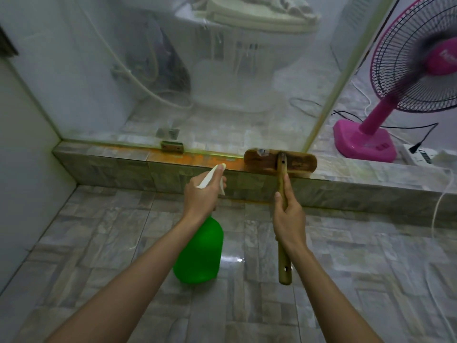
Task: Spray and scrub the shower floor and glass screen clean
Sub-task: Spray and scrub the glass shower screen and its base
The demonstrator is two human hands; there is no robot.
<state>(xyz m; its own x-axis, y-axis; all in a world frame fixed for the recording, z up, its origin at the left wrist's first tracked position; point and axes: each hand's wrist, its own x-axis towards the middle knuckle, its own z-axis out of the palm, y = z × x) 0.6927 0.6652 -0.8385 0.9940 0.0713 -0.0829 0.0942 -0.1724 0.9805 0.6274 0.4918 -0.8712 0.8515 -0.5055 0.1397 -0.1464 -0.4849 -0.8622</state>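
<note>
From the head view, the person stands inside the shower with both arms stretched forward. The left hand (202, 193) grips the white trigger head of a green spray bottle (200, 253), fingers curled around the neck. The bottle hangs tilted above the shower floor (99, 243), its nozzle turned to the low tiled kerb (111, 167). The right hand (289, 216) closes around the wooden handle of a scrub brush (296, 164), about halfway along it. The brush head lies on top of the kerb, just at the foot of the glass screen (222, 90). The glass looks misty, and a toilet (249, 60) shows through it. Orange stains run along the kerb near a small metal bracket (172, 146). A pink fan (368, 122) stands outside, to the right of the screen.
</note>
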